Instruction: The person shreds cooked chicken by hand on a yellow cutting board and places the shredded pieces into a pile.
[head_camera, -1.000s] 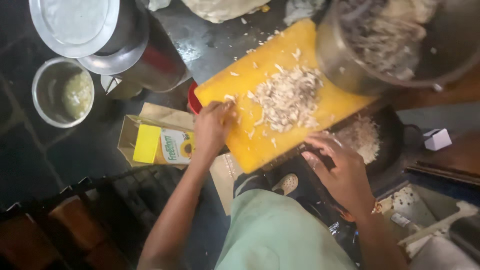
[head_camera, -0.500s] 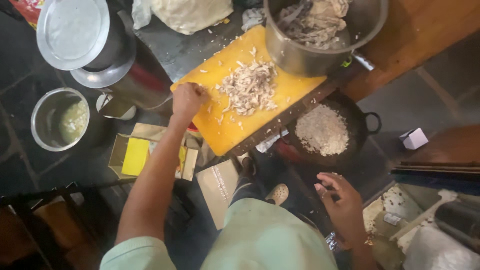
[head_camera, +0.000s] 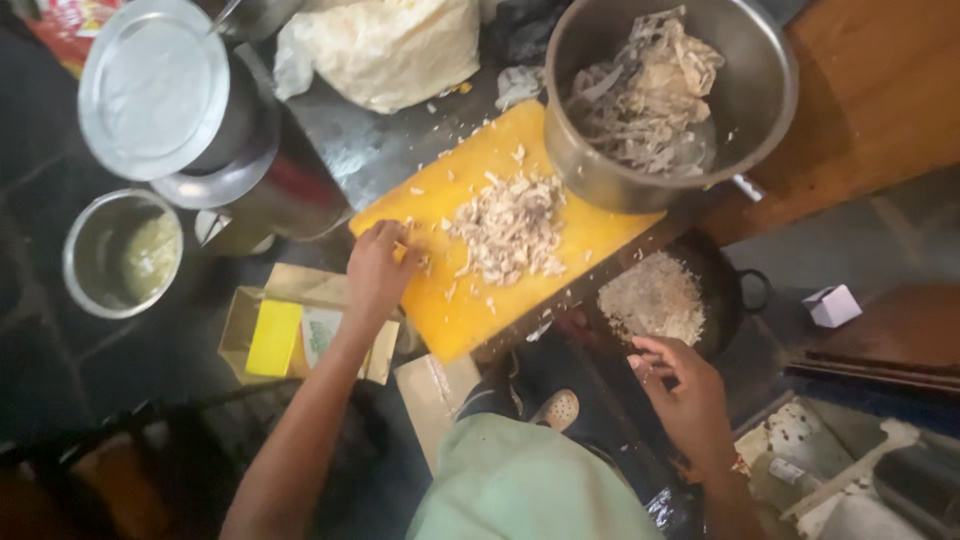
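Yellow cutting board (head_camera: 480, 290) under bent left hand (head_camera: 378, 268); right hand (head_camera: 685, 392) loosely open.

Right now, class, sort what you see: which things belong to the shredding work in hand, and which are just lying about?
In use:
left hand
yellow cutting board
shredded pile
steel pot of strips
black pan of shreds
right hand

Lying about:
lidded steel canister
small steel bowl
yellow carton
small white box

Dark tile floor (head_camera: 60, 260), wood counter (head_camera: 880, 110)
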